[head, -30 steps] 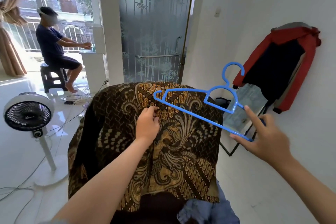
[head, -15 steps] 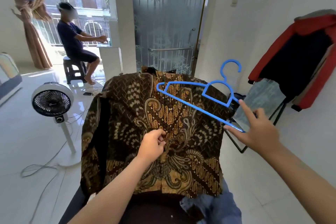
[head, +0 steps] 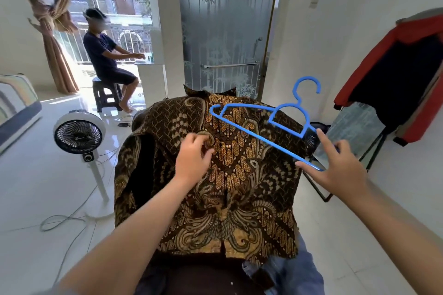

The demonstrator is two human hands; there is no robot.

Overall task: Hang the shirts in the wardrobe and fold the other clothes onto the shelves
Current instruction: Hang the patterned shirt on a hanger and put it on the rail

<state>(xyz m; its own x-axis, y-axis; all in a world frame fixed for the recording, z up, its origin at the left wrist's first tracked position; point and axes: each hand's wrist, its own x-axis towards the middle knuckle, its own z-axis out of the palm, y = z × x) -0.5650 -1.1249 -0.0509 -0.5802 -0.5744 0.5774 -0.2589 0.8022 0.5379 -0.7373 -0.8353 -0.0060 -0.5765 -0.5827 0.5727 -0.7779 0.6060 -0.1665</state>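
Holding the shirt (head: 206,175) up at chest level: only one view, head cam. Left hand (head: 194,160) pinches the fabric near the front placket, below the collar. Right hand (head: 335,170) grips the blue hanger (head: 263,127) by its lower right end, index finger straight out, rest curled round the bar. Vs 1 s ago the shirt has come up and turned so collar & placket now face forward; left hand sits further up the front than 0.5 s ago. Hanger's left tip is over the shoulder area, not inside yet. Judgement: shirt lined up, next feed hanger into the neck. Jeans (head: 294,273) lie below. Wardrobe not in sight.
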